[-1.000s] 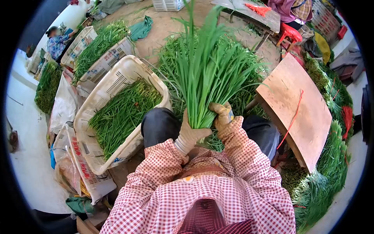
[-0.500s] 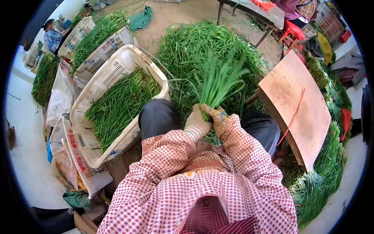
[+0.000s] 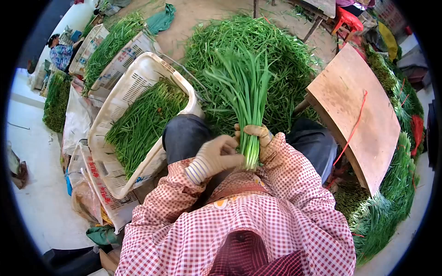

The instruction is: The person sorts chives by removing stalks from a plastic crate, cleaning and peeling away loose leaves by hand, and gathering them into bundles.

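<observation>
A big green pile (image 3: 290, 60) of long, messy leaves lies on the brown, dusty floor (image 3: 195, 16). To the left of the pile are two pale plastic crates with slots in their sides, one near crate (image 3: 138, 85) and one far crate (image 3: 120, 64), both with green leaves inside. To the right of the pile is one flat wooden board (image 3: 370, 147), with one thin red string (image 3: 353, 131) across it. One shiny red stool (image 3: 347, 22) is past the pile, to its right. One other person (image 3: 61, 56) is far to the left of the pile.

On the near side of the pile, one smooth bunch (image 3: 251, 99) stands up, white ends down. The right hand (image 3: 258, 132), in a cloth glove, is wrapped around it. The left hand (image 3: 215, 155), in a glove with a stripy cuff, has loose, bent fingers beside the white ends; it is hard to see whether they touch.
</observation>
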Tool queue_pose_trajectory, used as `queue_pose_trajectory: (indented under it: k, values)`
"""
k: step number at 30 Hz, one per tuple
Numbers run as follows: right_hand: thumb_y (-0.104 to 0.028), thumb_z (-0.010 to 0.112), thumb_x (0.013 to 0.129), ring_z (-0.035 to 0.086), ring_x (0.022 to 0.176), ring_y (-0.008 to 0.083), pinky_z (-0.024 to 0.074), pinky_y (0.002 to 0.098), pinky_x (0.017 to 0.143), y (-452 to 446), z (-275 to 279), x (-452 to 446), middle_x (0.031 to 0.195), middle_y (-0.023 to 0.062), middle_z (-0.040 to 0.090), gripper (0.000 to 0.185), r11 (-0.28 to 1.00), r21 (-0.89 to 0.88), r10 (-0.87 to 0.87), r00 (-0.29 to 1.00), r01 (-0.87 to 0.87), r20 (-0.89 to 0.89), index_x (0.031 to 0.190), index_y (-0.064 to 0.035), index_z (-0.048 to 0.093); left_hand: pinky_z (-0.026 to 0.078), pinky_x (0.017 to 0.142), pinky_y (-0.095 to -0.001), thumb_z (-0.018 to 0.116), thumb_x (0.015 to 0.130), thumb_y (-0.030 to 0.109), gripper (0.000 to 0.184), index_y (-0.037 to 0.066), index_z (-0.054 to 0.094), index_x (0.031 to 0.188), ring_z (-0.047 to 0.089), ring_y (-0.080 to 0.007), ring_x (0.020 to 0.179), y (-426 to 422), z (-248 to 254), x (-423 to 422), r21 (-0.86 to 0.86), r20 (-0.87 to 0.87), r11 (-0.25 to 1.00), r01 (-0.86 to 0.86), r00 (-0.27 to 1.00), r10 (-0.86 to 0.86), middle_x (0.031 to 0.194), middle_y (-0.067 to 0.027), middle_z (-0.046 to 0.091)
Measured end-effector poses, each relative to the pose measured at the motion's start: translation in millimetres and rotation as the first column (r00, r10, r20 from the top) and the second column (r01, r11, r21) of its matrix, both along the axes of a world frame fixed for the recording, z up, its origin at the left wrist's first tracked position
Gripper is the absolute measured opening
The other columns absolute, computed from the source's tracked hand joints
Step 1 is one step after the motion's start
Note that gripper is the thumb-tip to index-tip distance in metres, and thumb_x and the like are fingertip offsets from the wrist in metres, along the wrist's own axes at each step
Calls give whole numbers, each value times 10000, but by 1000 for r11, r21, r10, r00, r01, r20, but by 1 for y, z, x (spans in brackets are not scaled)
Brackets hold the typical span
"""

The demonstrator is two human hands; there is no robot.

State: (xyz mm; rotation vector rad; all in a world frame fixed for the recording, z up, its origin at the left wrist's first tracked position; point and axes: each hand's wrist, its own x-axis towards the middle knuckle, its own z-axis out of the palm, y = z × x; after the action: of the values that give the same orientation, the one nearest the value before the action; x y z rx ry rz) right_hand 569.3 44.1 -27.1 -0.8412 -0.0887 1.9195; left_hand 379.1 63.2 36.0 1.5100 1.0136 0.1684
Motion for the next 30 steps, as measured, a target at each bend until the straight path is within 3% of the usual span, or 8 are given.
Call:
queue_pose_trajectory:
  k: [8,14,17,20,23,25,27,30]
  values:
    - [-199,475,955,531,1142,322,468,452,943,22,-27,29,1293,195,506,441,668,722,-10,973,178,-231,1351,-20,401,504,858,-320,869,619,227,864,-30,373,1279,580,-192,1006,51,31,89,-81,454,962,-260,850,268,1128,-138,581]
    - [-102,446,954,601,1025,292,551,423,803,20,117,149,1208,230,550,337,391,914,-239,971,109,-14,1247,61,477,508,789,-295,870,633,170,527,42,623,1080,615,-156,887,76,85,210,123,768,984,127,616,-175,973,-27,660]
    - [-70,541,895,601,1016,258,544,393,806,16,107,211,1192,206,566,389,400,915,-383,916,48,120,1262,35,463,519,824,-304,868,627,127,519,47,637,1085,623,-157,914,72,94,266,172,772,966,192,582,-254,994,-47,673]
    - [-60,739,768,557,1107,181,498,334,926,16,56,274,1267,119,539,709,562,805,-707,395,-191,587,1366,-54,358,536,828,-334,870,609,96,520,41,645,1074,632,-167,918,75,70,317,109,767,941,321,575,-285,1011,-48,673]
    - [-58,721,776,564,1088,184,486,320,926,-7,42,281,1253,127,547,680,772,628,-576,306,-104,758,1357,-44,368,532,828,-332,863,595,37,509,64,652,1058,629,-169,926,63,33,344,-127,796,923,362,593,-123,1007,-47,674]
    - [-39,651,818,578,1044,166,484,314,914,8,14,284,1198,118,590,621,604,758,-649,704,246,289,1365,-45,357,524,818,-320,852,598,31,500,71,649,1053,627,-177,907,67,11,352,-108,795,927,360,591,-137,989,-41,672]
    - [-46,681,792,574,1044,157,488,302,900,10,42,278,1225,110,573,701,799,601,-533,437,-23,725,1393,-58,321,523,794,-308,833,649,93,440,67,638,1043,621,-163,871,71,29,341,-104,749,931,351,643,-159,934,-25,664]
    - [-25,707,745,573,1052,191,511,270,807,26,59,258,1260,141,535,826,611,789,-631,560,-69,537,1438,-91,263,532,769,-312,785,725,222,410,55,609,1055,630,-158,860,88,36,321,-98,774,924,370,612,-162,891,-35,649]
